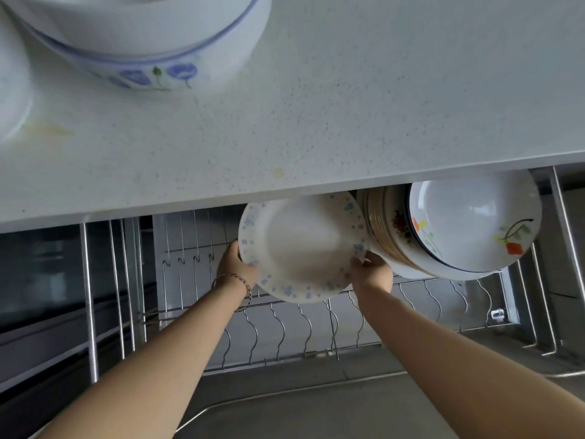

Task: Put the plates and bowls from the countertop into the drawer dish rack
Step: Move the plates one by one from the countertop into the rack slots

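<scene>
A white plate with small blue flowers [304,248] hangs tilted over the wire dish rack [285,327] of the pulled-out drawer. My left hand [234,264] grips its left rim and my right hand [372,270] grips its right rim. Just right of it, several plates with flower prints [468,226] stand on edge in the rack, leaning together. On the countertop [316,115] above, stacked white bowls with a blue flower pattern [142,36] sit at the far left.
The countertop's front edge overhangs the back of the drawer. Another white dish [12,90] shows at the left border. Steel rails [88,296] frame the drawer's left and right sides. Several wire slots in the rack's front row hold nothing.
</scene>
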`<control>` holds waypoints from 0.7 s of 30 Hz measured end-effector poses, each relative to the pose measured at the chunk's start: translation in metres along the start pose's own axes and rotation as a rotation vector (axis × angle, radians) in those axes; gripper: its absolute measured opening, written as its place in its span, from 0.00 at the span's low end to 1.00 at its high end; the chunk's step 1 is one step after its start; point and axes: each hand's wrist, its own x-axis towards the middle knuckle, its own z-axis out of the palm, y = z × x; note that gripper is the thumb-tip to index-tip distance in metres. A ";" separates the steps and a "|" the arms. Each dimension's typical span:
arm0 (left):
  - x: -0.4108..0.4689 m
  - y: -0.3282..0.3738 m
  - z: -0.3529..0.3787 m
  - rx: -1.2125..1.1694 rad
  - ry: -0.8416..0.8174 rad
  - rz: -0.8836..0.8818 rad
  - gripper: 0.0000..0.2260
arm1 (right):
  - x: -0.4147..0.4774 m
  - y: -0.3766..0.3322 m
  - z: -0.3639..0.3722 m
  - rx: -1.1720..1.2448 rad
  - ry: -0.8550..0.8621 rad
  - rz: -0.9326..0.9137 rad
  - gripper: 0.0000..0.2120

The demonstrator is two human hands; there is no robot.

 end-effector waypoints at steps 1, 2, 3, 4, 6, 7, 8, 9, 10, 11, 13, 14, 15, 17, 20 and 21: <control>-0.002 -0.001 0.002 0.016 -0.009 -0.018 0.19 | 0.002 0.001 0.000 -0.016 -0.004 0.008 0.12; -0.003 -0.002 0.004 0.031 -0.012 -0.032 0.19 | 0.002 0.001 0.000 -0.031 -0.038 0.023 0.11; -0.005 -0.001 0.005 0.040 -0.017 -0.047 0.19 | 0.000 0.000 -0.002 -0.049 -0.079 0.046 0.08; -0.007 0.000 0.005 0.048 -0.019 -0.060 0.20 | -0.001 0.000 -0.005 -0.068 -0.125 0.072 0.04; -0.016 0.005 0.004 0.106 -0.004 -0.090 0.23 | -0.006 0.001 -0.013 -0.146 -0.224 0.089 0.07; -0.023 0.007 0.002 0.165 0.012 -0.111 0.26 | -0.007 0.002 -0.019 -0.216 -0.284 0.076 0.13; -0.031 0.009 0.001 0.229 0.027 -0.120 0.27 | -0.009 0.002 -0.024 -0.288 -0.343 0.063 0.16; -0.041 0.012 0.001 0.290 0.036 -0.109 0.27 | -0.013 0.001 -0.032 -0.362 -0.402 0.056 0.17; -0.053 0.016 0.001 0.342 0.032 -0.078 0.25 | -0.017 -0.001 -0.042 -0.421 -0.457 0.044 0.15; -0.066 0.023 0.002 0.392 0.006 -0.035 0.23 | -0.022 -0.005 -0.055 -0.476 -0.510 0.027 0.10; -0.098 0.043 0.011 0.487 -0.082 0.044 0.18 | -0.031 -0.009 -0.089 -0.555 -0.569 -0.057 0.10; -0.116 0.055 0.018 0.521 -0.117 0.075 0.17 | -0.032 -0.011 -0.110 -0.584 -0.584 -0.106 0.14; -0.135 0.068 0.026 0.544 -0.145 0.102 0.16 | -0.036 -0.013 -0.133 -0.609 -0.598 -0.151 0.16; -0.175 0.094 0.050 0.570 -0.192 0.156 0.15 | -0.041 -0.019 -0.187 -0.638 -0.595 -0.232 0.17; -0.231 0.136 0.101 0.576 -0.229 0.224 0.14 | -0.037 -0.025 -0.279 -0.662 -0.559 -0.342 0.15; -0.249 0.151 0.121 0.565 -0.232 0.244 0.13 | -0.032 -0.026 -0.311 -0.678 -0.541 -0.385 0.12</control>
